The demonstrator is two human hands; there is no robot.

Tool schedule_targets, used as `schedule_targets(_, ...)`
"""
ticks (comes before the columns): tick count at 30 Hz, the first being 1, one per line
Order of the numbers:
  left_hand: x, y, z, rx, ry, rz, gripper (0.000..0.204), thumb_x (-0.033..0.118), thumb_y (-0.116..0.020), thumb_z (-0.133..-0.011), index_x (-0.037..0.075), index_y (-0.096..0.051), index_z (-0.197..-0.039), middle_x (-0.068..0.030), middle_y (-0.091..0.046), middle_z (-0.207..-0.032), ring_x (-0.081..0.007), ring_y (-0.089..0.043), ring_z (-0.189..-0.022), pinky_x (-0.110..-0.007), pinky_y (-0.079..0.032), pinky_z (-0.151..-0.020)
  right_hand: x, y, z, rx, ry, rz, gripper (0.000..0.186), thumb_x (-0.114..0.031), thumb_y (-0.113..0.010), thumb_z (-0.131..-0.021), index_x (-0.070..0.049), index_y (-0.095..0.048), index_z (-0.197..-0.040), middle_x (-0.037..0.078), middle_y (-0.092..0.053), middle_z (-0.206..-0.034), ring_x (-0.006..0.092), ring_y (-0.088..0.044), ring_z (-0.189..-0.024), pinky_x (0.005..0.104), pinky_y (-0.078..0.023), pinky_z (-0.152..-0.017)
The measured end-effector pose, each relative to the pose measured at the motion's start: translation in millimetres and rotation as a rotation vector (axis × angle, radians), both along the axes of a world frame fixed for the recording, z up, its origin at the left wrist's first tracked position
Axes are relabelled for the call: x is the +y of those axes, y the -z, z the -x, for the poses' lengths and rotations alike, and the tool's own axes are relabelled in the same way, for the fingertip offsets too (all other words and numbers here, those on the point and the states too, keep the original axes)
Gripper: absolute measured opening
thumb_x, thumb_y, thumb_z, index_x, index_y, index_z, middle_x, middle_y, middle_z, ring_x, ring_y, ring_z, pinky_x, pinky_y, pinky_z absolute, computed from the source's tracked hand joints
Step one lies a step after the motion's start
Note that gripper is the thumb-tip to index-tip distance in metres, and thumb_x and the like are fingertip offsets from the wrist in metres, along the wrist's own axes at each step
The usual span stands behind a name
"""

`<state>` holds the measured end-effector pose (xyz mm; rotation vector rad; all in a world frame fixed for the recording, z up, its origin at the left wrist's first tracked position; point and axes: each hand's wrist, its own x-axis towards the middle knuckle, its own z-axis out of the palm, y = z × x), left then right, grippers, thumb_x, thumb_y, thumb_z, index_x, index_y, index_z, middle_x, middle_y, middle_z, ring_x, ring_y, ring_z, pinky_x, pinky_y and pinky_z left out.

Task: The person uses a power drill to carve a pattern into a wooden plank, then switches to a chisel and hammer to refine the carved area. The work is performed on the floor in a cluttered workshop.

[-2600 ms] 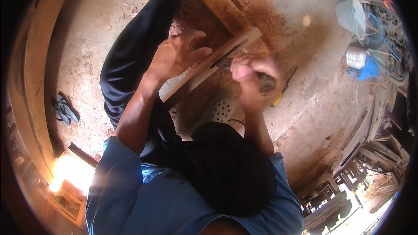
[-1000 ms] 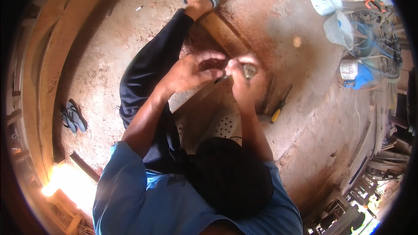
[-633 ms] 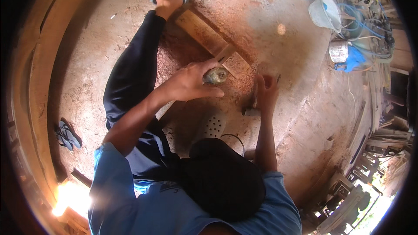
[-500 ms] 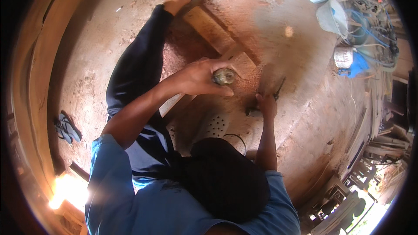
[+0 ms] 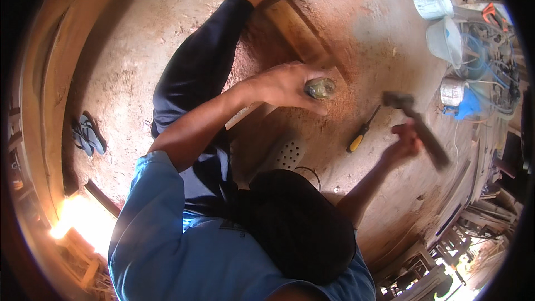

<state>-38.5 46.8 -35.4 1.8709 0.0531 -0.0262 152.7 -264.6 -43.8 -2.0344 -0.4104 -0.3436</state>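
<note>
My left hand (image 5: 281, 85) is closed around a thing with a rounded, mottled green, glassy-looking end (image 5: 320, 88), seen end-on; its lower part is hidden. Beneath that hand lies pale timber, with a wooden board (image 5: 295, 30) running away on the floor between my legs. Off to the right, my right hand (image 5: 405, 146) grips a hammer (image 5: 432, 145) by its handle, blurred by motion, with the head towards the far left. Between the two hands a screwdriver (image 5: 359, 136) with a yellow and black handle rests on the floor.
White buckets (image 5: 433, 2), a blue cloth or bag (image 5: 469, 106) and tangled hoses stand at the far right. A pair of flip-flops (image 5: 89, 132) lies at the left by a wooden beam (image 5: 53, 78). Reddish sawdust covers the floor around the board.
My right hand has risen off the floor and swung right, now with the hammer in it. The screwdriver shows on the floor where that hand was. The left hand keeps its hold.
</note>
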Motion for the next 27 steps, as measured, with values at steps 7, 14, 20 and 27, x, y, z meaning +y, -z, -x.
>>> schedule_targets(7,0.4,-3.8,0.6,0.105,0.016,0.069,0.049,0.038,-0.088,-0.083,0.005,-0.067,-0.114,-0.0094,-0.072,-0.095,-0.0188,-0.068,-0.087,-0.037,-0.053,-0.078,27.9,-109.9,40.1,0.952,-1.160,-1.280,0.072,-0.032,-0.057,-0.105,-0.008,-0.017,-0.161,0.025,-0.054,-0.138,0.0297,-0.062,-0.107,0.0445,-0.054,-0.086)
schedule_targets(14,-6.5,5.5,7.3,-0.065,-0.030,0.049,0.049,0.034,-0.088,-0.079,0.005,-0.070,-0.113,-0.0171,-0.073,-0.095,-0.0297,-0.072,-0.092,-0.042,-0.053,-0.083,97.1,-59.9,102.3,1.185,-0.450,-0.350,0.054,-0.011,-0.064,-0.092,-0.004,-0.053,-0.145,0.000,-0.054,-0.072,0.0105,-0.050,-0.055,0.0257,-0.043,-0.049)
schedule_targets(20,-6.7,9.3,6.0,-0.015,-0.011,0.094,0.039,0.028,-0.088,-0.082,0.003,-0.067,-0.105,-0.0100,-0.071,-0.087,-0.0220,-0.068,-0.082,-0.039,-0.052,-0.078,93.2,-132.9,97.1,0.219,-0.547,-0.239,0.027,-0.009,-0.072,-0.089,0.003,-0.066,-0.113,0.005,-0.066,-0.080,0.0133,-0.059,-0.062,0.0245,-0.046,-0.057)
schedule_targets(27,-7.9,12.9,11.1,-0.040,-0.023,0.106,0.038,0.019,-0.084,-0.082,0.005,-0.070,-0.114,-0.0115,-0.074,-0.096,-0.0194,-0.070,-0.088,-0.037,-0.054,-0.082,101.6,-110.7,95.4,0.065,-0.846,0.003,0.025,-0.015,-0.069,-0.091,-0.002,-0.052,-0.106,0.011,-0.060,-0.075,0.0219,-0.061,-0.061,0.0400,-0.052,-0.057)
